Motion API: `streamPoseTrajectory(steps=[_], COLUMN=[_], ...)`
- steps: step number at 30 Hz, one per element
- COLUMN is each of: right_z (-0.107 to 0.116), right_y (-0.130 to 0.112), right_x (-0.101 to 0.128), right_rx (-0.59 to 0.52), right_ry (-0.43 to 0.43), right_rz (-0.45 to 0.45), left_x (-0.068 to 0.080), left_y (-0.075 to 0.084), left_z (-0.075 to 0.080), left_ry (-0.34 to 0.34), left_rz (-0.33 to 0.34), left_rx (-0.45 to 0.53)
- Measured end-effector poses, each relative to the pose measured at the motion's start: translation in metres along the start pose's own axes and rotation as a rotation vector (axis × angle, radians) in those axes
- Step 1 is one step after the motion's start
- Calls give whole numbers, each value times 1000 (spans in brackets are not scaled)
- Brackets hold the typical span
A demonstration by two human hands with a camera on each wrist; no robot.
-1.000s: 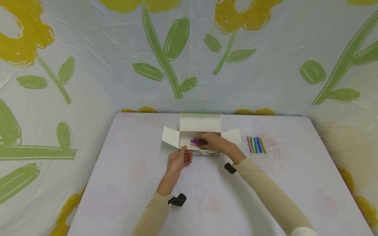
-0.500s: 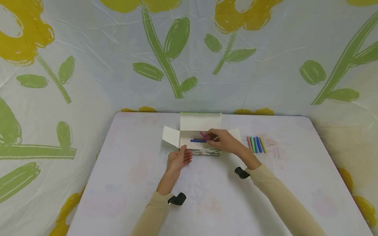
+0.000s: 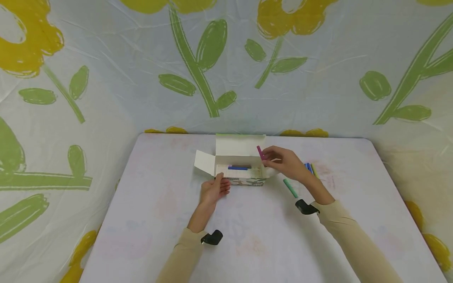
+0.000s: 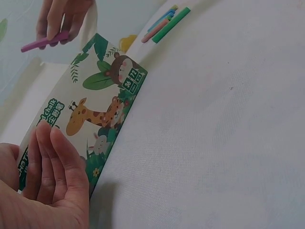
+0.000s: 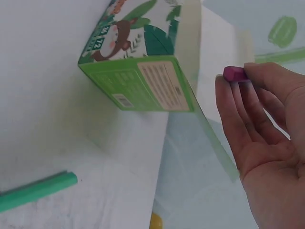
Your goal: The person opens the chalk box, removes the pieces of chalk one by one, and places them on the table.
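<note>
My left hand (image 3: 211, 191) grips the front wall of an open white chalk box (image 4: 95, 95), thumb at the rim and fingers against its animal-printed front. Above the box's right end, my right hand (image 3: 283, 159) pinches a magenta chalk stick (image 3: 260, 152) between thumb and fingertips. In the right wrist view that stick (image 5: 235, 73) points end-on toward the camera. Inside the box lie a blue chalk stick (image 3: 238, 168) and a darker one behind it. A green chalk stick (image 3: 290, 188) lies slanted on the table, close by the right wrist's black camera (image 3: 306, 207).
Blue chalk sticks (image 3: 308, 168) and a yellow one (image 3: 314, 170) lie right of the box, partly behind my right hand; a pink one (image 4: 155, 33) shows beside them. The box's lid (image 3: 240, 145) and left flap (image 3: 204, 162) stand outward. A flower-printed curtain (image 3: 141, 59) rises behind the table.
My right hand has risen out of the box and moved right with the magenta chalk. The green chalk has shifted from the row toward the near left. My left hand has stayed put.
</note>
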State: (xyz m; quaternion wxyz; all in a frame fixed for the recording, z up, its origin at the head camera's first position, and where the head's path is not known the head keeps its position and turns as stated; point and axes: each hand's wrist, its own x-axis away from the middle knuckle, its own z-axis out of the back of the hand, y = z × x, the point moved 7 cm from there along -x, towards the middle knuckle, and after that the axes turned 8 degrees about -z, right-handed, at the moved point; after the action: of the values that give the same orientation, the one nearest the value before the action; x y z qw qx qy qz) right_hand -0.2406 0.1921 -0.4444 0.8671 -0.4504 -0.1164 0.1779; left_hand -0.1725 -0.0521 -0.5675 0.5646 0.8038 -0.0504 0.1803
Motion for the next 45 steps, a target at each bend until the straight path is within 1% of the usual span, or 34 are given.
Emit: streamPoseTrajectory(steps=[6, 12, 18, 24, 28, 31, 35, 38, 43, 45], right_z=[25, 44, 56, 64, 65, 62, 53, 47, 40, 38], right_y=[5, 18, 32, 48, 61, 72, 86, 95, 109, 114], right_x=[12, 25, 38, 54, 64, 71, 78, 83, 91, 94], right_rx=[-82, -115, -159, -140, -120, -122, -175, -193, -101, -79], right_ry=[28, 68, 84, 110, 120, 114, 91, 85, 95, 91], right_rz=[-32, -130, -170, -213, -262, -277, -267, -264, -304, -320], left_x=[0, 0, 0, -2, -3, -3, -3, -3, -3, -4], left_y=[0, 0, 0, -1, -2, -2, -2, -2, -2, -2], left_z=[0, 0, 0, 1, 1, 1, 1, 1, 1, 1], left_ry=[2, 8, 4, 0, 0, 1, 0, -1, 1, 4], left_rz=[1, 11, 0, 3, 3, 3, 4, 5, 2, 2], left_rx=[-10, -24, -23, -22, -26, -22, -20, -20, -20, -22])
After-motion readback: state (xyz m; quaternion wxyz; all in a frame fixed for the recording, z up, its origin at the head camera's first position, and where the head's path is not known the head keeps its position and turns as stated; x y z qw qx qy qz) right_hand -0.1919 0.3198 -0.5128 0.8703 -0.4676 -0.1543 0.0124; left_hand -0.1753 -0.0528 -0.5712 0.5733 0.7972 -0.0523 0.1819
